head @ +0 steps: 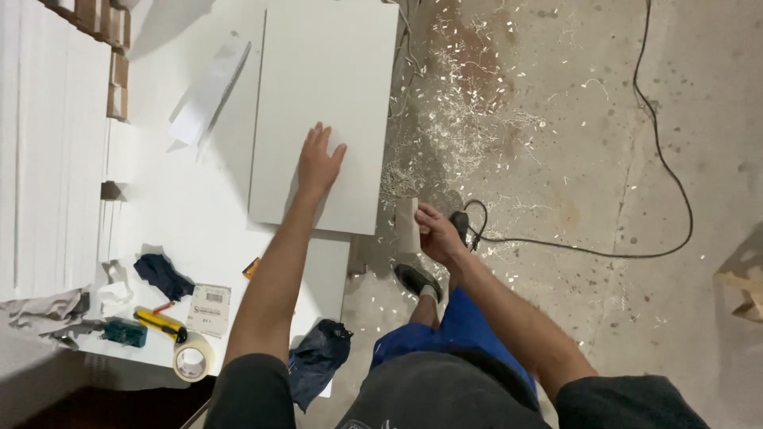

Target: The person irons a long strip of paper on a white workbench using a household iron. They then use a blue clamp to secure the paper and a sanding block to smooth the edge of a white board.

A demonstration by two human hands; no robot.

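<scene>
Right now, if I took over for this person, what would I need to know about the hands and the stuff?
Left hand: flat, palm down, on the white panel, near its front edge.
Right hand: off the table, gripping a small pale block, likely for sanding.
The panel lies on the white table. Wood shavings cover the floor beside it; a black cable runs across.
The tape roll and yellow knife sit at the table's near corner.
Done or left: cannot tell.
</scene>
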